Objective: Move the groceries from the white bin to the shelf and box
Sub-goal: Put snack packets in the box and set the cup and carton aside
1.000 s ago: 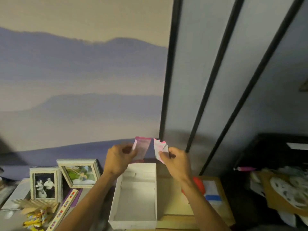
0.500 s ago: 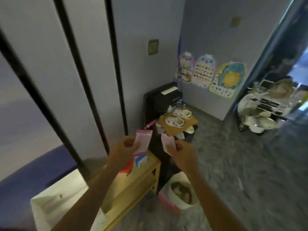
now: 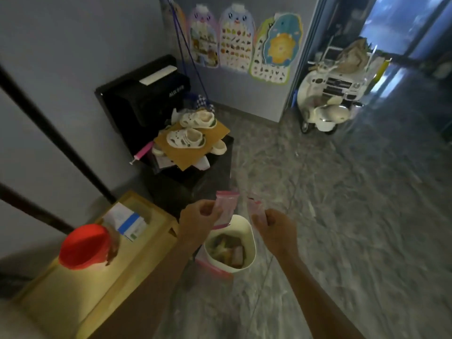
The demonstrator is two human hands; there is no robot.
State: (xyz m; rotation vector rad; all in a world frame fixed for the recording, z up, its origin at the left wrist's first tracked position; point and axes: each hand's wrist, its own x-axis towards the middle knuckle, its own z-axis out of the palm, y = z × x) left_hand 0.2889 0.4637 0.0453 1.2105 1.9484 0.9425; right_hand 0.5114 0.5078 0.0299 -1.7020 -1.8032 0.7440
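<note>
My left hand (image 3: 198,217) pinches a pink packet (image 3: 226,204) by its lower part. A second pink packet (image 3: 254,207) is pinched in my right hand (image 3: 274,228). Both hands hover just above the white bin (image 3: 250,237), which stands on the floor and holds several wrapped groceries (image 3: 230,252). The wooden shelf (image 3: 102,272) is to the left of the bin, with a red lidded container (image 3: 84,245) and a blue and white box (image 3: 128,222) on top. The white box is out of view.
A black stand (image 3: 195,177) beyond the bin carries cardboard and small white sandals (image 3: 186,138). A black case (image 3: 144,99) leans on the wall behind it. A toy scooter and car (image 3: 327,104) stand at the far right. Grey marble floor (image 3: 342,204) stretches to the right.
My view has swung right and down, from the white box by the wall to the bin on the floor. Both hands still hold the pink packets and are now over the bin.
</note>
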